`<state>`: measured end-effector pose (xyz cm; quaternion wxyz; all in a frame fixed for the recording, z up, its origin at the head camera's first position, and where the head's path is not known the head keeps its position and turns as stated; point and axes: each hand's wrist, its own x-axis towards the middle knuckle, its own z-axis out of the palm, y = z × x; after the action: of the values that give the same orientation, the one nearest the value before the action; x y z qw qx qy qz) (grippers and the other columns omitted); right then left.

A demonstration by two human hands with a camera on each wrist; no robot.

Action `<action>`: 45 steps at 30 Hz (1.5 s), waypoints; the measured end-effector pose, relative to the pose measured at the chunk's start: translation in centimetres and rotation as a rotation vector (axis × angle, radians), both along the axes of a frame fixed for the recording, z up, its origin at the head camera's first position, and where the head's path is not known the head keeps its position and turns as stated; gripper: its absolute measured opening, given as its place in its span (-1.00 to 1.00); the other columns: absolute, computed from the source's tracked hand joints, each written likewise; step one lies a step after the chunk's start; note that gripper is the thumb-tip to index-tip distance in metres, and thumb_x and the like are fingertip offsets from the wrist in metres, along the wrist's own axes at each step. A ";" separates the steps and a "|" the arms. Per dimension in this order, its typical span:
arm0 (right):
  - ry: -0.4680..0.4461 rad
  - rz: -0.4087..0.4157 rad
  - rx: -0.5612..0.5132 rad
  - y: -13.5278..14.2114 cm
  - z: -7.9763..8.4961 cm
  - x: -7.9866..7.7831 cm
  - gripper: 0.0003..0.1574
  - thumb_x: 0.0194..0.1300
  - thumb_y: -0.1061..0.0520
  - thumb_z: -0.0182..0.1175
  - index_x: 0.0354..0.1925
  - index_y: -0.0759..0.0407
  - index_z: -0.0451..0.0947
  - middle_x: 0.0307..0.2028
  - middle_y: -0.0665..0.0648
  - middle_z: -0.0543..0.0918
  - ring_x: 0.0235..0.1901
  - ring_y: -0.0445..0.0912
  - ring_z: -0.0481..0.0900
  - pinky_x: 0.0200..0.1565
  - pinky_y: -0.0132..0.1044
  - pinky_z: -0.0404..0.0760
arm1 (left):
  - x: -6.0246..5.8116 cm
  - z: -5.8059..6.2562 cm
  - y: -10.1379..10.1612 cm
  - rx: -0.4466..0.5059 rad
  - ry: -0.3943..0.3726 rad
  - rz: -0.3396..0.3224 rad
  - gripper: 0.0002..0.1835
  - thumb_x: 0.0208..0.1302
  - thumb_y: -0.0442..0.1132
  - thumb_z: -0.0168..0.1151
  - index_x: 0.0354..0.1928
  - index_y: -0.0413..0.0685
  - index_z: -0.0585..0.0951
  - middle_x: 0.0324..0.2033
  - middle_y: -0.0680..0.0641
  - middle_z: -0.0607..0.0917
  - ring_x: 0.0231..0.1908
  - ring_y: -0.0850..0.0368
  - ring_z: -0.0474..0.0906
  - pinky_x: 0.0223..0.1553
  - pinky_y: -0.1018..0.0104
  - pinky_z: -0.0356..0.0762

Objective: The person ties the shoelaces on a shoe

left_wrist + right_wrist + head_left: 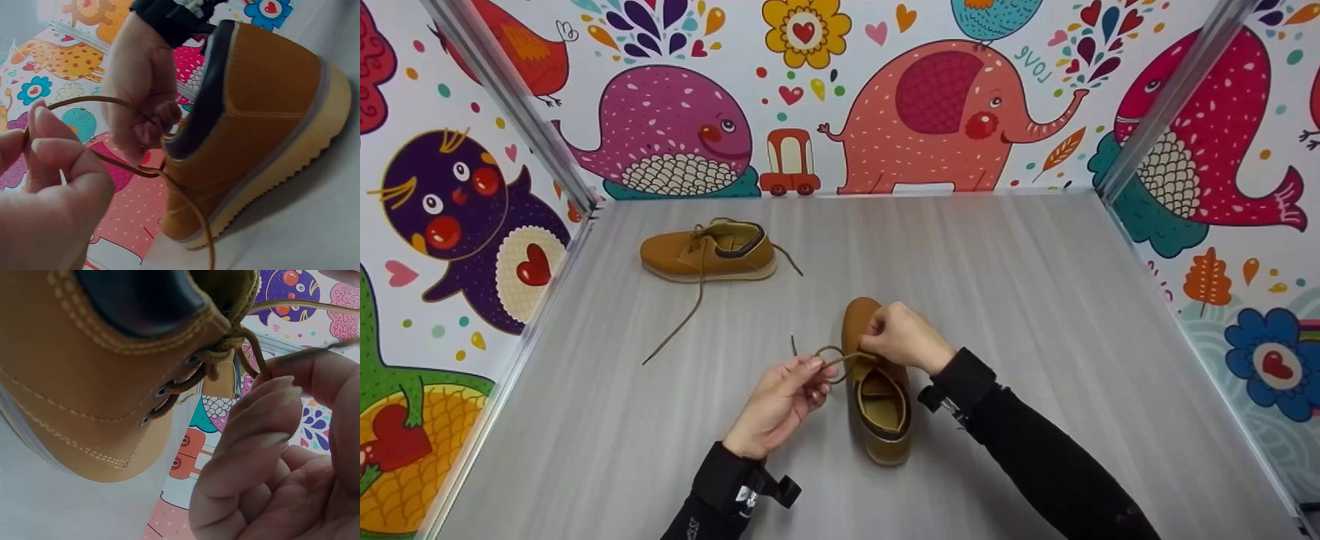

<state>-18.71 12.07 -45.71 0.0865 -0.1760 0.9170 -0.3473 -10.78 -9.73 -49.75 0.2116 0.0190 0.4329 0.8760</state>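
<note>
A tan lace-up shoe (pixel 886 448) stands upright on the floor, its toe pointing away from me. My left hand (pixel 780 405), to the left of the shoe, pinches a brown shoelace (pixel 87 98) between thumb and fingertips. From there the lace runs in a curve back to the shoe's throat. Over the front of the shoe, my right hand (pixel 911 337) pinches a bent piece of lace between thumb and forefinger. A crossed lace knot (pixel 228 349) sits above the eyelets in the right wrist view. In the head view my right hand hides part of the toe and lacing.
A second tan shoe (pixel 682 251) stands farther back on the left, its laces hanging loose onto the grey wood-look floor (pixel 1020 300). Printed cartoon panels (pixel 802 97) wall the floor at the back and both sides, with metal posts (pixel 1170 97) at the corners.
</note>
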 end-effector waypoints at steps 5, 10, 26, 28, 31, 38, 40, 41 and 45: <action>-0.010 -0.003 -0.001 -0.1 0.0 -0.1 -0.79 0.15 0.16 0.33 -0.59 0.09 0.60 -0.61 -0.06 0.56 -0.65 -0.21 0.43 -0.57 -0.36 0.41 | -0.2 -1.2 0.7 -0.205 0.020 0.015 -0.93 0.41 -0.29 0.21 -0.18 -0.15 0.57 -0.28 -0.06 0.77 -0.37 0.21 0.62 -0.30 0.43 0.51; -0.009 -0.008 -0.004 0.0 0.1 0.0 -0.78 0.15 0.15 0.34 -0.61 0.08 0.60 -0.61 -0.07 0.56 -0.65 -0.22 0.42 -0.57 -0.36 0.39 | -0.1 -1.8 1.9 -0.388 0.094 0.065 -0.81 0.33 -0.26 0.32 -0.16 -0.28 0.61 -0.33 -0.11 0.77 -0.45 0.21 0.61 -0.40 0.43 0.48; -0.015 0.008 -0.033 0.1 0.0 0.1 -0.78 0.18 0.17 0.33 -0.59 0.10 0.61 -0.60 -0.06 0.57 -0.65 -0.22 0.42 -0.56 -0.37 0.40 | -1.1 -0.8 2.0 -0.751 0.261 0.071 -0.58 0.39 0.01 0.25 -0.21 -0.28 0.74 -0.53 0.01 0.63 -0.58 0.21 0.42 -0.54 0.39 0.34; -0.007 0.007 -0.033 0.2 0.0 0.1 -0.78 0.18 0.18 0.33 -0.59 0.10 0.61 -0.60 -0.06 0.57 -0.65 -0.22 0.42 -0.57 -0.36 0.40 | -1.5 -0.7 2.0 -0.747 0.228 0.069 -0.53 0.40 0.06 0.22 -0.26 -0.30 0.73 -0.60 0.02 0.59 -0.63 0.22 0.36 -0.58 0.41 0.28; -0.002 0.010 -0.035 0.2 0.0 0.2 -0.79 0.17 0.19 0.32 -0.59 0.10 0.61 -0.59 -0.06 0.57 -0.65 -0.22 0.43 -0.56 -0.35 0.42 | -2.2 -0.8 2.1 -0.746 0.166 0.042 -0.47 0.34 0.12 0.27 -0.32 -0.32 0.72 -0.64 0.05 0.59 -0.67 0.26 0.34 -0.60 0.42 0.27; -0.014 0.003 -0.035 0.2 -0.1 0.2 -0.78 0.18 0.17 0.33 -0.59 0.09 0.61 -0.59 -0.05 0.58 -0.64 -0.21 0.44 -0.56 -0.34 0.43 | -2.7 -0.7 2.4 -0.740 0.105 -0.066 -0.51 0.22 0.11 0.39 -0.46 -0.26 0.67 -0.66 0.05 0.56 -0.72 0.29 0.33 -0.62 0.43 0.29; -0.016 -0.002 -0.039 0.2 -0.1 0.2 -0.79 0.17 0.17 0.33 -0.58 0.10 0.61 -0.59 -0.05 0.57 -0.64 -0.21 0.43 -0.56 -0.35 0.43 | -2.7 -0.7 2.5 -0.735 0.093 -0.077 -0.49 0.20 0.15 0.39 -0.54 -0.20 0.64 -0.67 0.04 0.56 -0.73 0.29 0.33 -0.62 0.42 0.29; -0.016 -0.004 -0.039 0.2 -0.2 0.1 -0.79 0.17 0.17 0.33 -0.58 0.10 0.61 -0.59 -0.05 0.57 -0.64 -0.21 0.43 -0.55 -0.35 0.43 | -2.8 -0.7 2.5 -0.733 0.088 -0.080 -0.49 0.18 0.16 0.40 -0.57 -0.18 0.62 -0.68 0.04 0.55 -0.74 0.29 0.33 -0.62 0.42 0.28; -0.012 -0.012 -0.034 0.2 -0.2 0.1 -0.80 0.16 0.17 0.33 -0.58 0.10 0.60 -0.59 -0.05 0.57 -0.64 -0.21 0.43 -0.54 -0.34 0.43 | -2.9 -0.8 2.7 -0.718 0.089 -0.091 -0.63 0.18 0.02 0.45 -0.49 -0.18 0.69 -0.64 0.03 0.57 -0.73 0.31 0.34 -0.63 0.43 0.29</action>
<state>-18.59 12.29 -45.91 0.0869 -0.1699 0.9115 -0.3643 -13.67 -7.06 -50.54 0.2244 0.0010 0.7206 0.6561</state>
